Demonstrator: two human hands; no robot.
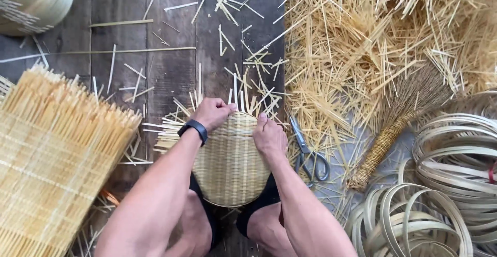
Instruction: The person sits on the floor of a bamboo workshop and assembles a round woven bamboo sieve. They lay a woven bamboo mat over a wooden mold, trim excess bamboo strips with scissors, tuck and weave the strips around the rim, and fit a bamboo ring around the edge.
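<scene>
The round woven mat [230, 163] lies over the person's knees, both hands on its far edge. Scissors [309, 153] lie just right, a broom [398, 122] beyond, hoops [445, 184] farther right.

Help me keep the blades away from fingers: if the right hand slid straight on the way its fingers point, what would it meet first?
The right hand points up the frame, so it would likely first meet the loose upright ends of the woven piece. The scissors lie off to its side, not in that line.

pale woven basket [230, 163], black wristband [193, 129]
</scene>
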